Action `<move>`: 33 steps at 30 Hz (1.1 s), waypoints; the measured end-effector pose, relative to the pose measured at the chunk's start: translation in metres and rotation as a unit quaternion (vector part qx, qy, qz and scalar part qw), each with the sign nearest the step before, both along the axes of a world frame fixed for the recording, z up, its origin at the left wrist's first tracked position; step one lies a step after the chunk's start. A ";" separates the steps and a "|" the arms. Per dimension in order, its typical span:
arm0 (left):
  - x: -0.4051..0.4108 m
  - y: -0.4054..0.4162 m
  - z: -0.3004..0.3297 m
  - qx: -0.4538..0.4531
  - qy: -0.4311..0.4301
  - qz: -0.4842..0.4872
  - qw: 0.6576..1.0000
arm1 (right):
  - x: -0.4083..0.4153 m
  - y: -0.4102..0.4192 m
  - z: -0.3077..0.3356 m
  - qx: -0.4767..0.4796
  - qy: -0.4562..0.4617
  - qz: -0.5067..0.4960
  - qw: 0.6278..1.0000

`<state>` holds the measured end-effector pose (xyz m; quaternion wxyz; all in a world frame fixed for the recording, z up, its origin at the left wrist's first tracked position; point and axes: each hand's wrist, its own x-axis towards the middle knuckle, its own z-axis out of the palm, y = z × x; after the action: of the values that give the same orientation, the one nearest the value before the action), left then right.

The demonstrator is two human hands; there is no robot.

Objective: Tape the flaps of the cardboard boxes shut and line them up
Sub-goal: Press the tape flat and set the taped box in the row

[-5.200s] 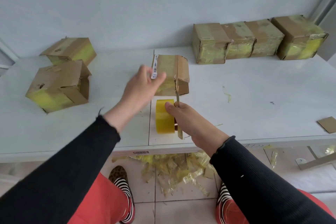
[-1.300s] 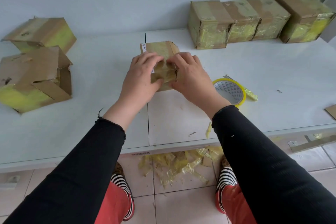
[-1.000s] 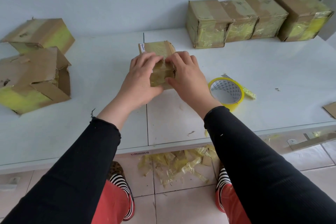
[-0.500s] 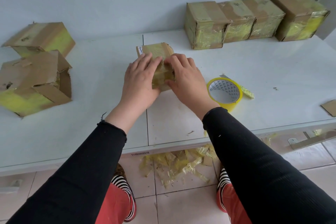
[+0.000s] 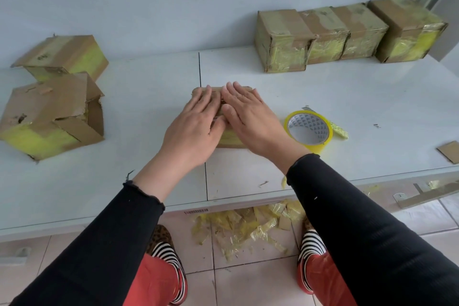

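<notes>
A small cardboard box (image 5: 231,140) sits at the middle of the white table (image 5: 347,97), mostly hidden under my hands. My left hand (image 5: 196,124) and my right hand (image 5: 248,119) lie flat on its top side by side, fingers straight, pressing down. A yellow tape roll (image 5: 309,130) lies flat on the table just right of my right hand. Several taped boxes (image 5: 347,35) stand in a row at the back right. Two boxes are at the left: one with an open flap (image 5: 52,117), and another behind it (image 5: 62,57).
A cardboard scrap (image 5: 449,151) lies near the table's right front edge. Torn yellow tape pieces (image 5: 248,228) litter the tiled floor under the table's front edge, between my feet. A wall runs right behind the table.
My fingers have gone from curled over the box's near side to flat and straight on its top. The box now lies lower under my palms. The tape roll has not moved.
</notes>
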<state>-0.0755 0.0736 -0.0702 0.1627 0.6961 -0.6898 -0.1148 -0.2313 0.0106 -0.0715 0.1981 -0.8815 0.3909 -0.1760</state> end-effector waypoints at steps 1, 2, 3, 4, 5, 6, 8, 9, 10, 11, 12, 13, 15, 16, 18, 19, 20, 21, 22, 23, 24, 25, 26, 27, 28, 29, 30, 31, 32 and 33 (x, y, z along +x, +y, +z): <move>0.001 0.000 -0.002 -0.001 0.013 -0.003 1.000 | -0.001 0.001 -0.001 0.007 -0.001 0.001 1.000; 0.003 0.000 -0.003 -0.011 0.035 -0.005 0.999 | -0.002 0.001 -0.001 0.011 -0.010 -0.001 1.000; 0.004 0.000 -0.004 -0.028 0.070 0.000 0.997 | -0.002 0.001 -0.001 0.016 -0.029 -0.003 0.999; 0.006 0.000 -0.006 -0.046 0.128 0.016 0.991 | -0.002 0.002 -0.002 0.027 -0.062 -0.008 0.998; 0.009 0.000 -0.007 -0.059 0.210 0.047 0.975 | -0.001 0.003 -0.002 0.054 -0.108 -0.020 0.992; 0.011 0.000 -0.008 -0.053 0.303 0.090 0.947 | 0.000 0.004 -0.003 0.100 -0.161 -0.039 0.981; 0.015 0.003 -0.008 0.021 0.486 0.167 0.858 | 0.000 0.007 -0.006 0.233 -0.275 -0.096 0.928; 0.015 0.003 -0.008 0.065 0.545 0.185 0.815 | 0.000 0.009 -0.007 0.308 -0.322 -0.130 0.886; 0.015 0.002 -0.009 0.096 0.575 0.187 0.791 | 0.001 0.009 -0.010 0.377 -0.347 -0.160 0.844; 0.015 0.003 -0.009 0.107 0.585 0.184 0.782 | 0.001 0.009 -0.012 0.420 -0.355 -0.179 0.816; 0.013 0.004 -0.009 0.105 0.589 0.178 0.781 | 0.002 0.009 -0.016 0.436 -0.354 -0.187 0.806; 0.012 0.004 -0.011 0.100 0.592 0.169 0.782 | 0.003 0.009 -0.019 0.443 -0.360 -0.192 0.798; 0.012 0.005 -0.015 0.097 0.605 0.151 0.776 | 0.006 0.012 -0.020 0.456 -0.382 -0.196 0.779; 0.012 0.004 -0.015 0.096 0.608 0.145 0.775 | 0.007 0.012 -0.020 0.462 -0.393 -0.195 0.771; 0.012 0.003 -0.016 0.089 0.609 0.142 0.775 | 0.007 0.015 -0.018 0.469 -0.404 -0.190 0.762; 0.012 0.002 -0.016 0.082 0.612 0.136 0.774 | 0.008 0.017 -0.016 0.468 -0.409 -0.186 0.761; 0.013 0.000 -0.016 0.075 0.616 0.125 0.774 | 0.008 0.019 -0.013 0.460 -0.416 -0.185 0.762; 0.015 -0.001 -0.016 0.066 0.619 0.112 0.774 | 0.008 0.023 -0.008 0.441 -0.429 -0.185 0.766; 0.019 -0.004 -0.014 0.052 0.619 0.097 0.778 | 0.008 0.025 -0.004 0.407 -0.452 -0.186 0.772; 0.023 -0.007 -0.013 0.035 0.606 0.083 0.791 | 0.006 0.028 0.001 0.367 -0.483 -0.184 0.773; 0.027 -0.010 -0.011 0.016 0.581 0.075 0.811 | 0.003 0.030 0.005 0.333 -0.512 -0.187 0.769; 0.028 -0.012 -0.010 -0.001 0.550 0.079 0.832 | 0.000 0.032 0.008 0.317 -0.536 -0.193 0.758; 0.028 -0.013 -0.011 -0.015 0.524 0.094 0.847 | -0.004 0.034 0.009 0.324 -0.550 -0.201 0.743; 0.026 -0.014 -0.012 -0.028 0.508 0.113 0.854 | -0.007 0.037 0.010 0.346 -0.556 -0.206 0.727; 0.021 -0.015 -0.014 -0.035 0.500 0.125 0.856 | -0.007 0.040 0.008 0.367 -0.553 -0.207 0.719; 0.014 -0.015 -0.015 -0.032 0.500 0.130 0.856 | -0.007 0.043 0.006 0.381 -0.541 -0.208 0.720; 0.006 -0.014 -0.015 -0.025 0.508 0.132 0.851 | -0.005 0.046 0.005 0.385 -0.524 -0.211 0.730; -0.003 -0.012 -0.015 -0.019 0.525 0.136 0.840 | -0.003 0.049 0.004 0.382 -0.513 -0.213 0.738; -0.010 -0.010 -0.013 -0.019 0.547 0.142 0.824 | -0.002 0.050 0.004 0.376 -0.512 -0.215 0.742; -0.017 -0.009 -0.011 -0.023 0.570 0.151 0.808 | -0.001 0.049 0.004 0.370 -0.514 -0.215 0.743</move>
<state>-0.0925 0.0647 -0.0813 0.5576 0.5970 -0.3622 -0.4489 -0.2327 0.0598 -0.0674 0.6365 -0.4071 0.4436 -0.4821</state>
